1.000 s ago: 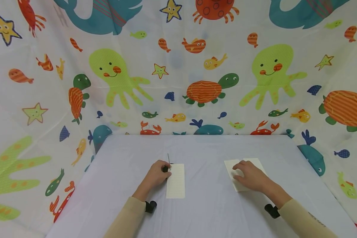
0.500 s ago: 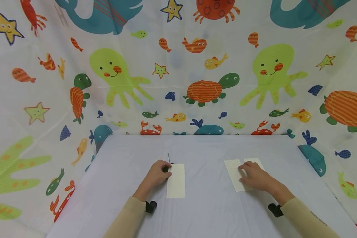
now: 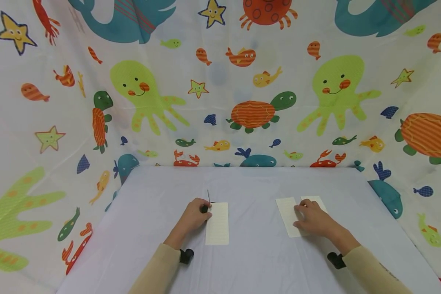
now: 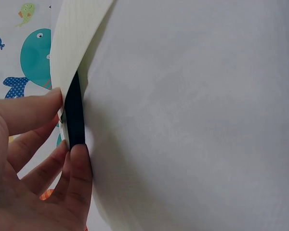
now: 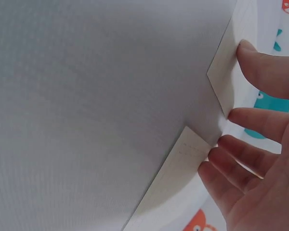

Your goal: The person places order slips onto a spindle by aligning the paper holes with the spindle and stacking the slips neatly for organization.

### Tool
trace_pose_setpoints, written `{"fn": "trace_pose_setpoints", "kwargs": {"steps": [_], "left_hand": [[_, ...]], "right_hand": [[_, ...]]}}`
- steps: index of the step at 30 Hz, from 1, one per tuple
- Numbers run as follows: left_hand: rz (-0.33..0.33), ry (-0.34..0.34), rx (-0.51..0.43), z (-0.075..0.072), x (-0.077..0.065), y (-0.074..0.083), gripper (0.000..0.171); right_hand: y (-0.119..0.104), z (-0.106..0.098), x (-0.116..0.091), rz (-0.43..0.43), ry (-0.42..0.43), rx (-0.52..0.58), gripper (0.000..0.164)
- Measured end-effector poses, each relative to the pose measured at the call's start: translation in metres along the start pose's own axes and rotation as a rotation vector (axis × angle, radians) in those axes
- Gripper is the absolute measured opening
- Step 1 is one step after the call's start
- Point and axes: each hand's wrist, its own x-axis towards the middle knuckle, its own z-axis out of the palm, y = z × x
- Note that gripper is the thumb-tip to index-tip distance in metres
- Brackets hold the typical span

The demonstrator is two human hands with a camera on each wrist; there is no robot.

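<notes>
My left hand (image 3: 194, 213) pinches a black binder clip (image 4: 75, 115) at the upper left edge of a cream, lined paper slip (image 3: 218, 224); a thin wire handle stands up beside the fingers. In the left wrist view the thumb lies at the slip's edge and the fingertips meet the clip's lower end. Across the table, my right hand (image 3: 312, 218) rests on two more cream slips. Its thumb touches the left slip (image 3: 287, 212), and its index fingertip meets that slip's corner. The other fingers, loosely bent, lie along the end of the right slip (image 5: 171, 178), partly hidden in the head view.
A white cloth covers the table (image 3: 250, 265). Behind and beside it hangs a curtain (image 3: 213, 102) printed with sea animals. Small black devices sit at the left wrist (image 3: 186, 256) and right wrist (image 3: 336, 260).
My right hand has shifted slightly right since a second ago, and the left slip of its pair has slid a little left in the last half second. The left hand has stayed still.
</notes>
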Motion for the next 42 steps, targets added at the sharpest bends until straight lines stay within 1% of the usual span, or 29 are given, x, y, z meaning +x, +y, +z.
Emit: {"fn": "trace_pose_setpoints", "kwargs": {"steps": [5,9,14,26,32,36,42], "left_hand": [[0.002,-0.004,0.011,0.000,-0.002,-0.001,0.024],[-0.008,-0.006,0.013,0.000,-0.002,-0.002,0.024],[0.005,0.000,0.003,0.001,-0.002,-0.004,0.022],[0.027,0.003,0.012,0.000,-0.003,-0.005,0.020],[0.023,0.003,0.015,0.001,-0.002,-0.005,0.021],[0.017,0.004,0.013,0.002,-0.003,-0.005,0.023],[0.008,0.004,0.004,0.004,-0.002,-0.004,0.022]], "right_hand": [[-0.004,0.002,0.001,0.020,0.002,-0.025,0.060],[-0.008,0.002,0.001,0.038,-0.001,-0.043,0.059],[-0.010,0.002,0.001,0.047,-0.003,-0.059,0.057],[-0.011,0.007,-0.003,-0.042,0.111,-0.044,0.042],[-0.015,0.008,-0.005,-0.033,0.154,-0.043,0.035],[-0.017,0.007,-0.006,-0.003,0.143,-0.003,0.035],[-0.020,0.004,-0.006,0.087,0.092,0.136,0.039]]}}
